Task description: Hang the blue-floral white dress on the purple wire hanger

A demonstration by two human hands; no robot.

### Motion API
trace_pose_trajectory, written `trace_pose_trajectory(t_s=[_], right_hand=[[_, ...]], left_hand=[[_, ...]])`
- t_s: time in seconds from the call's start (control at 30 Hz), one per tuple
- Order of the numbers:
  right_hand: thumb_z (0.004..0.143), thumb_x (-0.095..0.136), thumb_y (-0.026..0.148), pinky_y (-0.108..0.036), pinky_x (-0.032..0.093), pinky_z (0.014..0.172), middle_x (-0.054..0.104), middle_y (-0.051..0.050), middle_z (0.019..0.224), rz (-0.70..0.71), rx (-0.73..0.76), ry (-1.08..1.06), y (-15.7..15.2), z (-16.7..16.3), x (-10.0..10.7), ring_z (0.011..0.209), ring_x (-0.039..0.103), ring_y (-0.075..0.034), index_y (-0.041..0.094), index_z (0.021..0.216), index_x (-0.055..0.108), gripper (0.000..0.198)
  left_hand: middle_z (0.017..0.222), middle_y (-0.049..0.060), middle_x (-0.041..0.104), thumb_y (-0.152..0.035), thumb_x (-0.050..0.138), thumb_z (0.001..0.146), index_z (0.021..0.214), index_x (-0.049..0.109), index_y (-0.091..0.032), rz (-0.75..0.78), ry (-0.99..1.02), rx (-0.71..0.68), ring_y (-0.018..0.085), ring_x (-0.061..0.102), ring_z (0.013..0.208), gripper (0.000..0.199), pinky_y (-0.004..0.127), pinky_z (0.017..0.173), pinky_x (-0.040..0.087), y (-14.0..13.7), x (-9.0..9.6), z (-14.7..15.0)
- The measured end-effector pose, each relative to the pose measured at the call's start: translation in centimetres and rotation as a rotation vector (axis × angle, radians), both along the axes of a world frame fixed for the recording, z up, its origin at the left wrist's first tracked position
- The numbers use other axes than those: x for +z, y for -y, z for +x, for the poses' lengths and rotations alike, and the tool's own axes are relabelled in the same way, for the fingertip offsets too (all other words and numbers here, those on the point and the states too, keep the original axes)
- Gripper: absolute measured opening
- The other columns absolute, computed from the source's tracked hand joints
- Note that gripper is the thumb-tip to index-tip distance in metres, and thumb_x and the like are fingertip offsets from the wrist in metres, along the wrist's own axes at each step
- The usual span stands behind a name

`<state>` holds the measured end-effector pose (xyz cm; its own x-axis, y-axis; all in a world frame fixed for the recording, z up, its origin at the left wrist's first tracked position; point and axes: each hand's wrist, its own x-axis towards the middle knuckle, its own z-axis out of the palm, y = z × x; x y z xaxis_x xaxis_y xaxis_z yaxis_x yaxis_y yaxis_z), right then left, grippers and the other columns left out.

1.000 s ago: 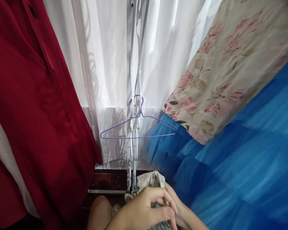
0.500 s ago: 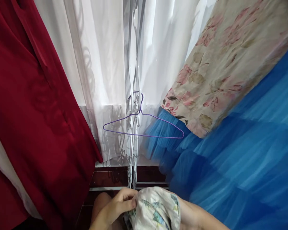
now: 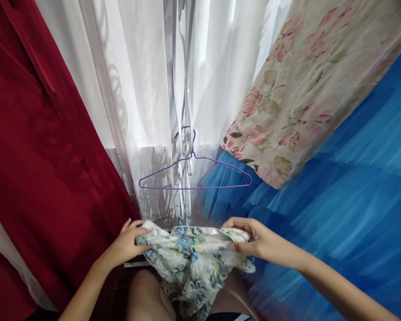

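Note:
Stretched between my two hands is a white garment (image 3: 195,258) printed with blue and yellow flowers. My left hand (image 3: 130,240) grips its left end, the fingers behind the cloth. On the other side, my right hand (image 3: 249,238) pinches the right end between thumb and fingers. The lower part of the cloth hangs in folds above my legs. What kind of garment it is I cannot make out. A purple hanger (image 3: 195,188) hangs bare just beyond the cloth, hooked on a white metal rack (image 3: 187,98).
Red fabric (image 3: 53,178) drapes down the left side. To the right hang a beige cloth with pink flowers (image 3: 280,111) and a layered blue tulle skirt (image 3: 337,214). White curtains (image 3: 137,80) cover the back. My bare legs (image 3: 147,294) are below.
My hands have moved up and apart, spreading the bunched floral garment wide. My right hand, hidden by the cloth before, now shows at its right end.

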<state>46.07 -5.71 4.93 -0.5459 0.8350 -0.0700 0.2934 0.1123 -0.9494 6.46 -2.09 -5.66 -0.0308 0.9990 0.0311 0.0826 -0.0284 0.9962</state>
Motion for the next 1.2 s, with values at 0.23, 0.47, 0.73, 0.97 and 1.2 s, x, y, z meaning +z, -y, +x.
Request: trace_pose_trajectory(t_s=[0.23,0.47,0.73,0.97,1.2], right_hand=[[0.084,0.058,0.028,-0.025,0.034,0.051,0.056,0.004,0.064,0.540,-0.297,0.185,-5.5,-2.4,0.2,0.053,0.044,-0.015,0.020,0.144,0.042,0.063],[0.091,0.049,0.041,-0.027,0.036,0.059,0.062,-0.002,0.070,0.661,-0.352,0.249,-10.7,-2.7,-1.2,0.065,0.053,-0.019,0.018,0.085,0.068,0.031],[0.087,0.057,0.033,-0.027,0.038,0.061,0.062,0.001,0.073,0.649,-0.234,0.187,-7.3,-2.5,-2.6,0.063,0.054,-0.018,0.021,0.122,0.061,0.037],[0.077,0.055,0.016,-0.026,0.038,0.058,0.053,0.004,0.072,0.772,-0.503,0.108,-6.1,5.1,-2.0,0.060,0.050,-0.015,0.017,0.154,0.015,0.086],[0.074,0.055,0.014,-0.027,0.041,0.061,0.063,-0.001,0.069,0.819,-0.534,0.316,-11.3,6.3,4.0,0.061,0.054,-0.016,0.011,0.128,0.063,0.055]], left_hand=[[0.121,0.006,0.069,-0.009,0.087,0.047,0.073,0.069,-0.026,0.372,-0.241,0.147,0.033,0.020,0.148,0.036,0.050,0.116,-0.013,-3.6,8.4,-3.1],[0.142,0.006,0.055,-0.023,0.068,0.078,0.074,0.065,-0.023,0.642,-0.652,0.053,0.036,0.032,0.140,0.005,0.055,0.116,0.011,-5.8,11.6,-0.5],[0.096,0.006,0.063,-0.022,0.053,0.086,0.086,0.062,-0.021,0.796,-0.731,-0.003,0.022,0.060,0.094,0.008,0.029,0.086,0.044,-5.0,14.2,7.1],[0.100,0.006,0.063,-0.019,0.051,0.089,0.097,0.066,-0.022,0.906,-0.660,0.056,0.021,0.061,0.096,0.018,0.028,0.087,0.044,-4.6,12.2,7.0],[0.099,0.007,0.064,-0.019,0.054,0.089,0.102,0.066,-0.022,0.965,-0.667,0.048,0.021,0.061,0.096,0.018,0.028,0.089,0.043,-4.3,12.8,6.2]])
